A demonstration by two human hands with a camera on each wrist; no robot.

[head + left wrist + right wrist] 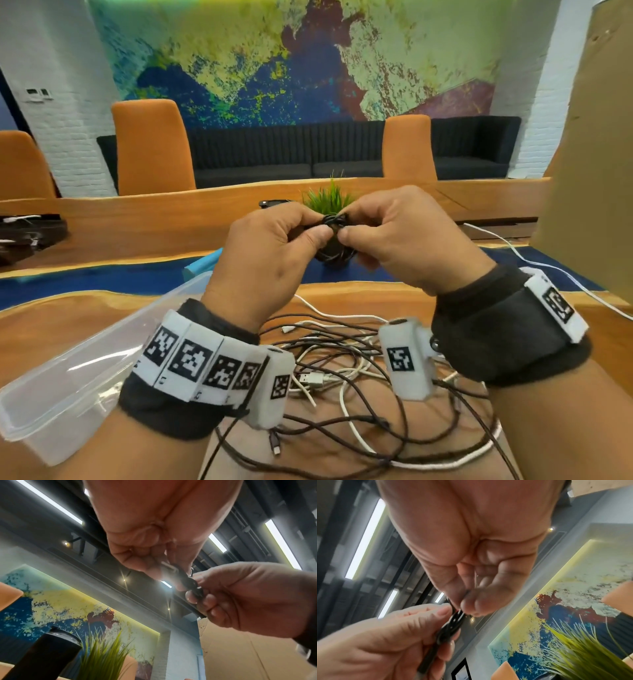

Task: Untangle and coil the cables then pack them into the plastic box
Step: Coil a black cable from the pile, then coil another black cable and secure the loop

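Observation:
Raised above the table, my left hand (294,233) and right hand (363,229) both pinch a small black coiled cable (334,221) between thumbs and fingers. The left wrist view shows the black cable (190,581) squeezed between both hands' fingertips; in the right wrist view the coil's (452,624) loops run from one hand to the other. A tangle of black and white cables (342,387) lies on the wooden table below my wrists. The clear plastic box (68,387) stands open at the near left, under my left forearm.
A potted green plant (329,202) stands just behind my hands. A white cable (534,263) trails off to the right. A cardboard panel (589,137) rises at the right edge. Orange chairs (150,150) and a dark sofa sit beyond the table.

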